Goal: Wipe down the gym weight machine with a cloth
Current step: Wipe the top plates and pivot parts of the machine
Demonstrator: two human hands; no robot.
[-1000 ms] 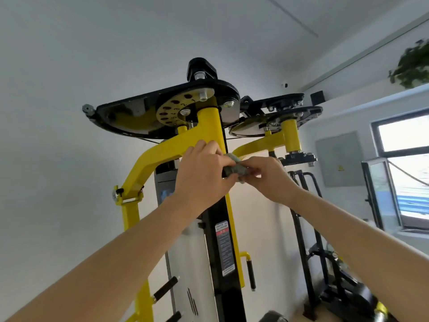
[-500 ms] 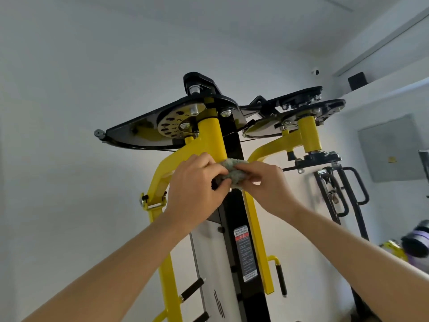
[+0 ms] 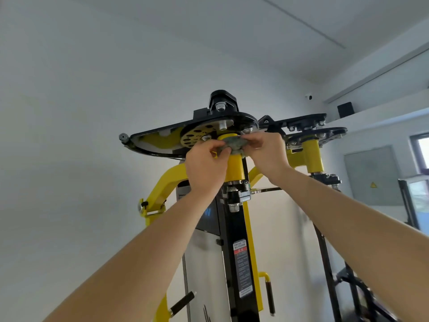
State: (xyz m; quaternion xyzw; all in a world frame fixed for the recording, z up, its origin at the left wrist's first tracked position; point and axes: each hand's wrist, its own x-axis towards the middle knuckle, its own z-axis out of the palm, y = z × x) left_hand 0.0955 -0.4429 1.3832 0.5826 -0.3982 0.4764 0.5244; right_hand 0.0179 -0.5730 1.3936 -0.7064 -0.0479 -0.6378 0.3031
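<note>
Cloth (image 3: 232, 145) held round the top of the machine's (image 3: 234, 228) yellow post (image 3: 235, 168).
The cloth is small, grey-green and crumpled. It lies against the post just under the black plate (image 3: 251, 123), pinched at its 9 o'clock end by the left hand (image 3: 204, 168) and at its 3 o'clock end by the right hand (image 3: 267, 154). The machine stands upright, yellow and black, with a labelled black column at 6 o'clock of the cloth and a second post (image 3: 313, 156) at 3 o'clock.

**Around the room**

A small white security camera (image 3: 308, 97) sits high in the wall corner, with a black box (image 3: 345, 109) on the ledge to its right. Lower down hangs a grey wall panel (image 3: 371, 175) (yellow warning triangle on it), next to a window (image 3: 421, 149) with its sash (image 3: 415, 202) swung open.
</note>
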